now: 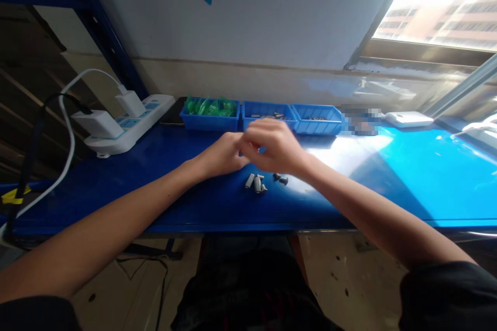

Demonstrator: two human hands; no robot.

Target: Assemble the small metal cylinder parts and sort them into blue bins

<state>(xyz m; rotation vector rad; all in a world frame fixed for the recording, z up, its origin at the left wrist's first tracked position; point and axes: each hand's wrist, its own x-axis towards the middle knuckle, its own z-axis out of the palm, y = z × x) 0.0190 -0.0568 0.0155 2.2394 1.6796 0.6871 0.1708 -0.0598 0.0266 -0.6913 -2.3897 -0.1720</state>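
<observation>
Partly hidden, the middle bin point(267, 107) stands behind the right hand point(274, 144).

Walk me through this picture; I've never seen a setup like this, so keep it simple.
There is no machine here, just a person's two bare hands. The single picture comes from a camera worn on the head, looking forward and down, so the arms reach away from you. The left hand and right hand meet over a blue tabletop. Whatever they may hold is hidden by the fingers and blur. Nearer the person lie grey metal pieces and a few dark pieces. Behind the hands stand three blue bins; the left one holds green packets. Further left sits a white power strip.
</observation>
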